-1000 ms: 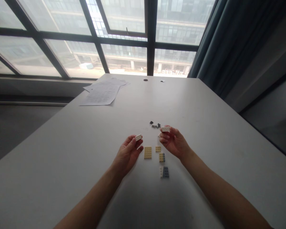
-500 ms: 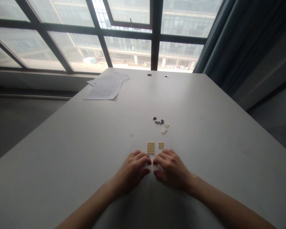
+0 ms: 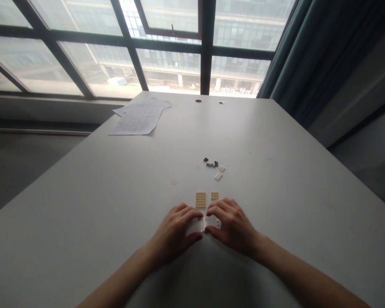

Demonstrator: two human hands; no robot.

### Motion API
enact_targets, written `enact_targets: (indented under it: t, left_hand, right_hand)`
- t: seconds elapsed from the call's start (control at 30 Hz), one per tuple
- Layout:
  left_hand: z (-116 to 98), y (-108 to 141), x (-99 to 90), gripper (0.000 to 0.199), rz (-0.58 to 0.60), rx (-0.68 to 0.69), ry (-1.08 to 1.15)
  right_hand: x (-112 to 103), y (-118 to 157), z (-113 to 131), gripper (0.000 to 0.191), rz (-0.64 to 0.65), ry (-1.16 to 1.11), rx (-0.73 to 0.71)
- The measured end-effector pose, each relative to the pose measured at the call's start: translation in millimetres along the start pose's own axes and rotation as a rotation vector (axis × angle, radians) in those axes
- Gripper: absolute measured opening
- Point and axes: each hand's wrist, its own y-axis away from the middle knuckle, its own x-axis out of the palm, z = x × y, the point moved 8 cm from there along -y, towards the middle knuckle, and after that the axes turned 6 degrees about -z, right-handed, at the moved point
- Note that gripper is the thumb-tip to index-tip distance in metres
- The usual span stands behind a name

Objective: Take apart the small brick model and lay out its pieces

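Observation:
Near the front of the table, my left hand (image 3: 181,224) has thumb and fingers curved round the edges of a flat white piece (image 3: 195,226). My right hand (image 3: 232,222) does the same with another white piece (image 3: 212,221), which shows a few small studs at its right. The two white pieces meet or nearly meet between my fingertips; whether they are joined I cannot tell. Just beyond my left fingers lies a tan building-brick plate (image 3: 200,200) with rows of studs. A smaller tan plate (image 3: 214,196) lies beyond my right fingers.
Further off are small dark pieces (image 3: 216,164), grey pieces (image 3: 209,164), a white studded plate (image 3: 218,176) and a small whitish piece (image 3: 222,169). Printed sheets (image 3: 136,119) lie at the far left of the white table (image 3: 99,192). Windows and a dark curtain (image 3: 295,64) stand behind.
My thumbs and fingers have parted wider, and the white pieces between them now show. The whole view has shifted slightly.

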Motion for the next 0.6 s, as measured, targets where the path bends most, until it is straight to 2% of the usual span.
enact_targets:
  t: [0.1,0.23,0.6]
  left_hand:
    - [0,0,1.7,0.031,-0.023,-0.004,-0.045]
    - [-1,0,4.1,0.030,-0.047,-0.002,-0.047]
    - [-7,-4,6.8,0.020,-0.039,0.019,-0.045]
  right_hand:
    - [-19,2,-13,0.016,-0.087,0.033,0.059]
    - [-34,12,-30,0.014,-0.140,0.083,0.088]
    - [-39,31,-57,0.007,-0.216,0.137,0.157]
